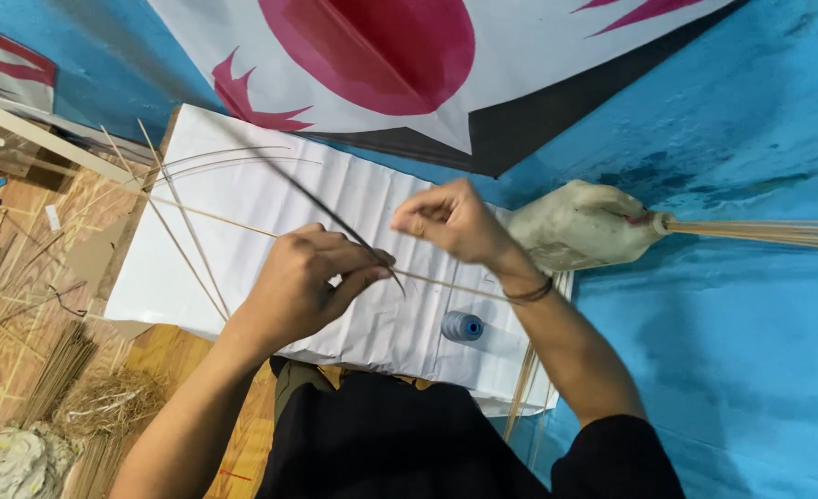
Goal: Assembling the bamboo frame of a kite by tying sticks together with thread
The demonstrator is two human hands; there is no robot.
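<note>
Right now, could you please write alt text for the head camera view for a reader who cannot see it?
A person's left hand and right hand pinch thin bamboo sticks above a pleated white paper sheet, where a spool of blue thread stands. A red-and-white kite lies beyond on a blue surface.

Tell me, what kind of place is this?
Probably a kite-making workshop: a big white and pink kite lies nearby, thin bamboo sticks are bundled up, and a spool of blue thread sits on white paper.
</note>
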